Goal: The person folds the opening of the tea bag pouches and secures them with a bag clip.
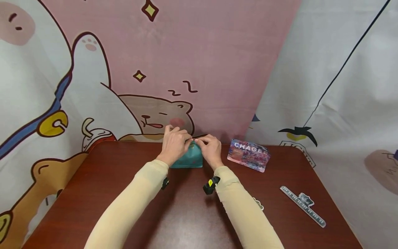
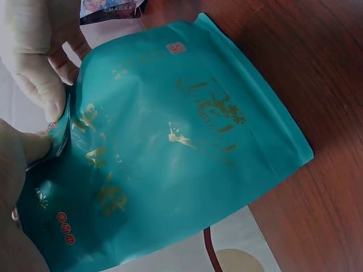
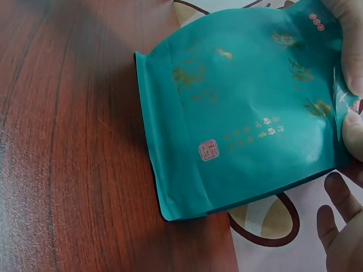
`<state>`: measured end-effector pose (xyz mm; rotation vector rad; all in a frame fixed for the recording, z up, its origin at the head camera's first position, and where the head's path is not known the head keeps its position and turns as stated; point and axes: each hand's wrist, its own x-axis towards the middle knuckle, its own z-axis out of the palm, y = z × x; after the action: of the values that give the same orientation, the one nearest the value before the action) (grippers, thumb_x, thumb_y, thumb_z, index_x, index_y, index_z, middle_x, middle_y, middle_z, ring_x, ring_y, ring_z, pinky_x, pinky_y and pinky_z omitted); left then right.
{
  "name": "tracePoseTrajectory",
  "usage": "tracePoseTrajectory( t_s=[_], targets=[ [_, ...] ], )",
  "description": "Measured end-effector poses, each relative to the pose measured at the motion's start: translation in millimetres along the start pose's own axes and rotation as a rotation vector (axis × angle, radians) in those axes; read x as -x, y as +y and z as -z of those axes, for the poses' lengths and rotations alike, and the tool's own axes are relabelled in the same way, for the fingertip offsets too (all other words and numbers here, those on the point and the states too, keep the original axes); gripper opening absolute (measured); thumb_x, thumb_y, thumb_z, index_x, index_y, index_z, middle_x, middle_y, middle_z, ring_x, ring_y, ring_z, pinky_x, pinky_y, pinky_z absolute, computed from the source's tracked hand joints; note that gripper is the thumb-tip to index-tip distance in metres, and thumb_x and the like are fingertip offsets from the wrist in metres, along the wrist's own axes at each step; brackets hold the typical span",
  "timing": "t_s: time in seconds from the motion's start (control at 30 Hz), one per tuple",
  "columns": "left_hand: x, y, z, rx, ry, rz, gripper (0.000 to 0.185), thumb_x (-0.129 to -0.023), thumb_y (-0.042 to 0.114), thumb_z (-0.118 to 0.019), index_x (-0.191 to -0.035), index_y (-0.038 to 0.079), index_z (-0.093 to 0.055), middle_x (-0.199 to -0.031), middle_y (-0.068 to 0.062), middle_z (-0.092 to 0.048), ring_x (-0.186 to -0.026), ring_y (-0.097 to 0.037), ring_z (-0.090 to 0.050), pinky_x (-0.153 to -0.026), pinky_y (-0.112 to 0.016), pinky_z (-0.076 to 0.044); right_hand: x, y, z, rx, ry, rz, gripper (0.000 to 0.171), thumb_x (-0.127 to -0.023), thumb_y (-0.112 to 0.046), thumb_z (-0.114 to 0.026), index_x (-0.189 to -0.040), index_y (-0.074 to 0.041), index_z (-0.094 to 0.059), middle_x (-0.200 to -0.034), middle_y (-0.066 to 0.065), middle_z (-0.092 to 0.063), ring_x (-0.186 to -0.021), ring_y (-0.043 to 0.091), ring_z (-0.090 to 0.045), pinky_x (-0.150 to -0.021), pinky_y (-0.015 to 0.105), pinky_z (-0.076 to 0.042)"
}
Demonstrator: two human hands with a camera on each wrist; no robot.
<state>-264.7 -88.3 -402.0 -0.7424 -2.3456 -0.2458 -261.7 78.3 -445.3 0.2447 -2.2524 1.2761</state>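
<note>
2 sleeves [image 1: 130, 204]; fingers [image 2: 50, 97] pinch teal pouch [image 1: 188, 157].

Long cream sleeves [image 1: 130, 204], black wrist cameras [image 1: 207, 188]

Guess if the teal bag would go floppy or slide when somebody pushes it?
The teal bag would probably bend, since it folds where the fingers pinch it. Its shiny surface looks smooth, so it might feel slippery. It seems unlikely to roll, with that straight bottom.
</note>
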Motion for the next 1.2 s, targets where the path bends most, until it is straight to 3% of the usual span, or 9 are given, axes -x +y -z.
tracePoseTrajectory(
  t_s=[0.37, 0.67, 0.87, 1.2],
  targets=[
    [-1.0, -0.6, 8.7, 0.036, -0.049, 0.029, 0.011, -0.096, 0.023, -0.074, -0.094, 0.015, -0.082, -0.088, 0.001, -0.076, -0.078, -0.023, -0.060, -0.094, -0.048, -0.039, -1, 6, 4, -0.004, -0.077, 0.011, 0.006, -0.089, 0.000, -0.077, -0.089, -0.005, -0.081, -0.090, 0.008, -0.073, -0.086, 0.028, -0.069, -0.077, 0.042, -0.055],
    [-0.1, -6.3, 13.5, 0.029, -0.125, 0.068, 0.013, -0.097, 0.025, -0.072, -0.100, 0.017, -0.082, -0.094, 0.002, -0.077, -0.083, -0.024, -0.060, -0.098, -0.050, -0.038, -4, 6, 7, 0.025, -0.105, -0.022, 0.006, -0.088, -0.001, -0.079, -0.091, -0.003, -0.083, -0.090, 0.010, -0.075, -0.087, 0.031, -0.071, -0.079, 0.044, -0.056],
    [-0.3, -8.8, 13.3, 0.053, -0.105, 0.065, 0.012, -0.097, 0.024, -0.073, -0.097, 0.019, -0.084, -0.090, 0.003, -0.079, -0.079, -0.022, -0.059, -0.097, -0.050, -0.038, -3, 7, 6, 0.043, -0.119, -0.070, 0.006, -0.090, -0.004, -0.078, -0.094, -0.005, -0.083, -0.095, 0.010, -0.077, -0.094, 0.031, -0.072, -0.085, 0.044, -0.056],
    [-5.5, -8.1, 12.8, 0.064, -0.050, 0.050, 0.008, -0.089, 0.016, -0.080, -0.082, 0.018, -0.084, -0.076, 0.004, -0.077, -0.069, -0.019, -0.062, -0.098, -0.050, -0.039, -3, 8, 7, 0.039, -0.121, -0.072, 0.007, -0.090, -0.006, -0.078, -0.096, -0.006, -0.083, -0.097, 0.009, -0.077, -0.095, 0.030, -0.072, -0.086, 0.044, -0.056]
  ],
)
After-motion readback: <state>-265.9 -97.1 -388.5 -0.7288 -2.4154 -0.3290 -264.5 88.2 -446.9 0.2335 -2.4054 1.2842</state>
